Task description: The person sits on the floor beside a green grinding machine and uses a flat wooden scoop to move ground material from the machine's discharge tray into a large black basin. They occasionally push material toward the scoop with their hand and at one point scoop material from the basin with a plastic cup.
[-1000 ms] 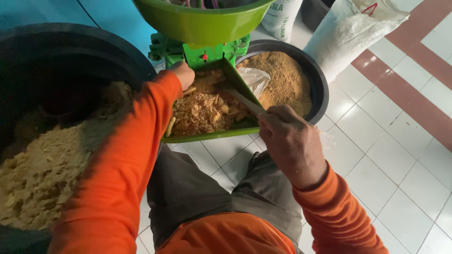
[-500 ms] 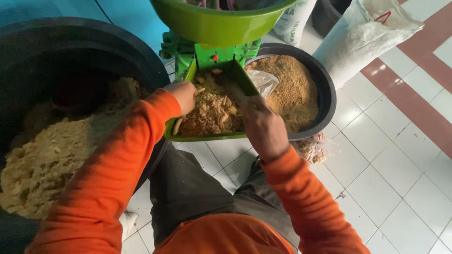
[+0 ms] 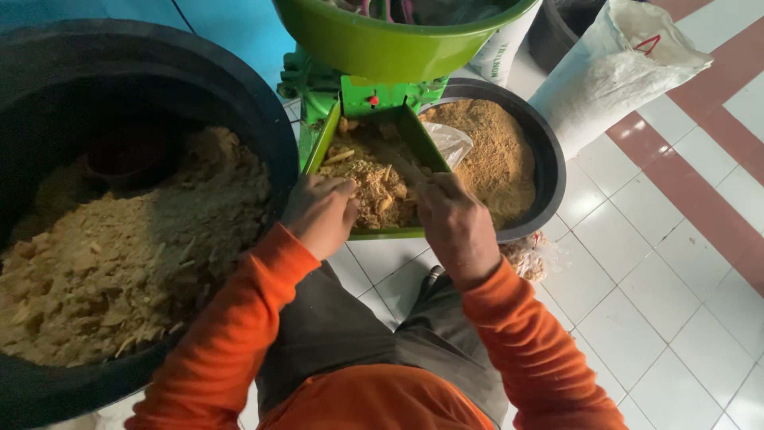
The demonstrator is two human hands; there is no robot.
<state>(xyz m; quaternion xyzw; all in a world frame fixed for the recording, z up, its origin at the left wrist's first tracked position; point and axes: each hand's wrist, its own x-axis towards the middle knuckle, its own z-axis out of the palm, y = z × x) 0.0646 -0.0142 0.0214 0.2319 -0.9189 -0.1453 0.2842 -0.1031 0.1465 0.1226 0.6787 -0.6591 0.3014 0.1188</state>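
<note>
A green tray [image 3: 390,234] juts out below a green machine [image 3: 318,84] and carries coarse brown crumbs [image 3: 370,187]. My left hand [image 3: 321,213] covers the tray's front left corner, its fingers curled over the edge and into the crumbs. At the tray's front right, my right hand [image 3: 455,220] is closed around a flat wooden stick [image 3: 402,165] that reaches up into the crumbs. Both sleeves are orange.
A big black tub [image 3: 274,131] at left holds coarse brown mash. A smaller black tub [image 3: 551,159] behind the tray holds fine brown powder and a clear plastic bag [image 3: 454,139]. The green hopper bowl [image 3: 382,48] hangs overhead. A white sack [image 3: 617,76] leans at right on the tiled floor.
My right hand has come in from the tray's right side to its front edge, with the stick. My left hand has slid down the tray's left edge to the front corner.
</note>
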